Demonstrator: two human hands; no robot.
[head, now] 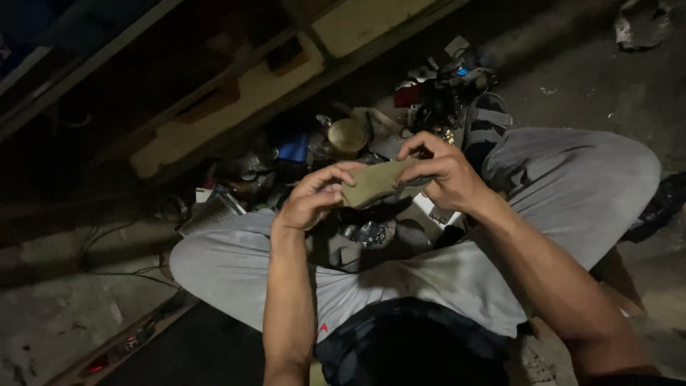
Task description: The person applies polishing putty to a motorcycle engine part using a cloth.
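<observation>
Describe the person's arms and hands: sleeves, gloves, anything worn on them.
Both forearms are bare up to the frame edge, with no sleeves in view. The left hand and right hand wear no gloves, and no rings, watch or bands can be made out, though the light is dim. Below them the person wears light grey trousers.

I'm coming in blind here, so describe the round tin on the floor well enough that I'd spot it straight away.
Start at the person's grey-trousered knees and look past both hands to the heap of small clutter by the wall. The round tin sits there, just above the left hand. It alone is circular, open-topped and dull gold.
</observation>
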